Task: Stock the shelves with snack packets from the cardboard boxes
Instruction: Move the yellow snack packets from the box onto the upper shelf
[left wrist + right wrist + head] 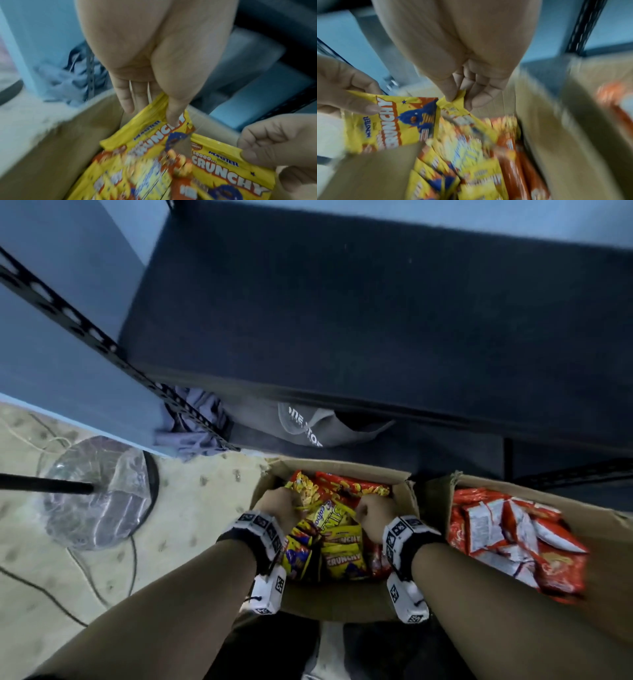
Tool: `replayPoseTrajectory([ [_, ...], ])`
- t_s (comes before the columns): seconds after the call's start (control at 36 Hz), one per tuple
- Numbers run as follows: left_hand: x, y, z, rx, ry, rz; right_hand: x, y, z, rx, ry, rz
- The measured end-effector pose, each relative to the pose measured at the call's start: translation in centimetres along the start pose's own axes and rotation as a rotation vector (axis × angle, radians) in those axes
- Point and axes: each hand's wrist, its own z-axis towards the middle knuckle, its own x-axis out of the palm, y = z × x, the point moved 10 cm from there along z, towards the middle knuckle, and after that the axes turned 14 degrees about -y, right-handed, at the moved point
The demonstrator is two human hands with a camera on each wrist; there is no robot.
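An open cardboard box (342, 601) on the floor holds several yellow and red snack packets. Both hands are inside it. My left hand (279, 503) (150, 108) pinches the top edge of a yellow "Crunchy" packet (154, 134) (390, 121) between thumb and fingers. My right hand (371, 513) (459, 100) pinches the top corner of a second yellow packet (453, 108) (223, 166). Both packets sit slightly above the pile. The dark shelf (376, 320) lies beyond the box with nothing on it.
A second cardboard box (599, 529) to the right holds red and white packets (513, 535). Crumpled cloth (195, 422) and a grey bag (308, 422) lie under the shelf. A round stand base wrapped in plastic (99, 491) and cables are on the floor to the left.
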Motion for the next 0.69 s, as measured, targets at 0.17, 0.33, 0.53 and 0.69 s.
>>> replayPoseTrajectory([
  [0.17,-11.1,-3.7,-6.0,0.106,-0.074,0.011,-10.5,5.7,-5.8,-0.070,-0.014,-0.045],
  [0.33,-22.1,-6.6,-12.8,0.135,-0.142,-0.033,-21.3,10.1,-12.3,-0.124,-0.160,0.062],
  [0.53,-34.5,-9.9,-20.2,0.212,-0.239,-0.074,-32.8,16.4,-20.3,-0.222,-0.198,-0.011],
  [0.69,-43.4,-12.6,-25.2,0.321,-0.274,-0.038,-39.8,20.8,-25.3,-0.285,-0.161,-0.165],
])
